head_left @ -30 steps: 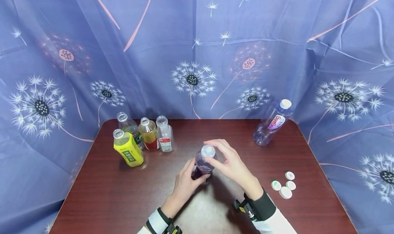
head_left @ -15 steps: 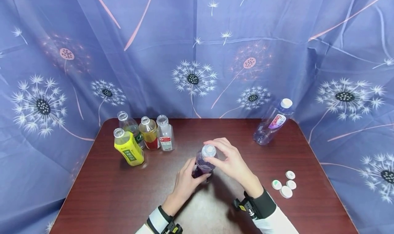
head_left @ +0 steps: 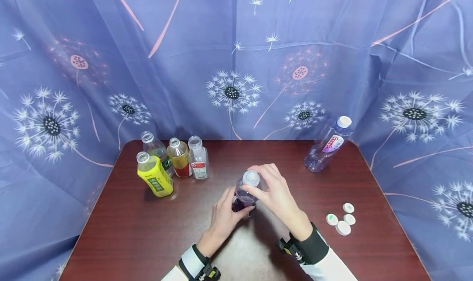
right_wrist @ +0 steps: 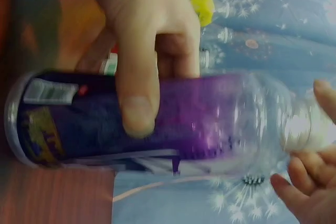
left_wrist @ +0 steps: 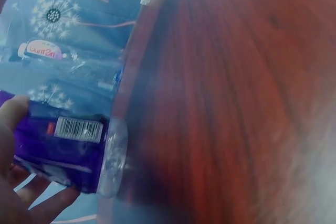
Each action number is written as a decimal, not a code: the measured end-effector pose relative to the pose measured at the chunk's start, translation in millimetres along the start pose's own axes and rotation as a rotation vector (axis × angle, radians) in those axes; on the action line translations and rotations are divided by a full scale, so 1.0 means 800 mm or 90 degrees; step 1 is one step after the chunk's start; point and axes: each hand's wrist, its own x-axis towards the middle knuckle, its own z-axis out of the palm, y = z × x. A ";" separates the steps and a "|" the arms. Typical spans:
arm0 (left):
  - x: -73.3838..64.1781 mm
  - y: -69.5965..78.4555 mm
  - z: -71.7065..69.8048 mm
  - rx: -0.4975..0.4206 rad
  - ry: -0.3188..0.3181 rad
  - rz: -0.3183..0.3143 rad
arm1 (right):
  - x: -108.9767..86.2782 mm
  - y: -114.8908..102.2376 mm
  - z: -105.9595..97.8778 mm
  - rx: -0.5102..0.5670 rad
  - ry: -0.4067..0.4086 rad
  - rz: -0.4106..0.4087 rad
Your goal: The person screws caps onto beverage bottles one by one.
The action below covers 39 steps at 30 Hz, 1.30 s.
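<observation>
A clear bottle (right_wrist: 210, 114) with a purple label stands roughly upright over the middle of the table, white cap (head_left: 251, 177) on top. My left hand (head_left: 223, 216) grips its lower body, thumb across the label in the right wrist view. At the neck, my right hand (head_left: 278, 197) holds the cap between thumb and curled fingers. The left wrist view shows the bottle's barcode side (left_wrist: 79, 129) and clear base, with the left hand's fingers (left_wrist: 52, 203) around it. Whether the base touches the table cannot be told.
Several uncapped bottles stand at the back left, a yellow-labelled one (head_left: 157, 178) in front. A capped clear bottle (head_left: 325, 145) stands at the back right. Several white caps (head_left: 343, 227) lie on the table's right side. A blue dandelion-print curtain (head_left: 177, 67) hangs behind the table (head_left: 129, 236).
The right thumb has shifted slightly left around the cap and the right hand has turned a little. The left hand keeps its grip on the bottle. The head view has tilted slightly.
</observation>
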 end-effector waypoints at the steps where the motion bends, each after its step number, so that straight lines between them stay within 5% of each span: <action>1: 0.000 0.000 0.001 0.000 -0.001 0.001 | 0.000 0.001 0.000 0.003 -0.009 0.006; 7: 0.002 0.002 0.002 -0.003 -0.008 0.000 | -0.005 0.004 -0.002 0.055 -0.076 0.048; 16: 0.000 0.000 0.000 -0.004 -0.006 -0.005 | -0.006 0.010 0.003 0.113 -0.039 0.023; 24: -0.001 -0.001 0.001 -0.003 -0.011 -0.011 | -0.008 0.012 0.000 0.189 -0.062 0.032; 39: -0.001 -0.001 0.001 -0.006 -0.002 -0.018 | -0.007 0.015 0.002 0.228 -0.060 0.042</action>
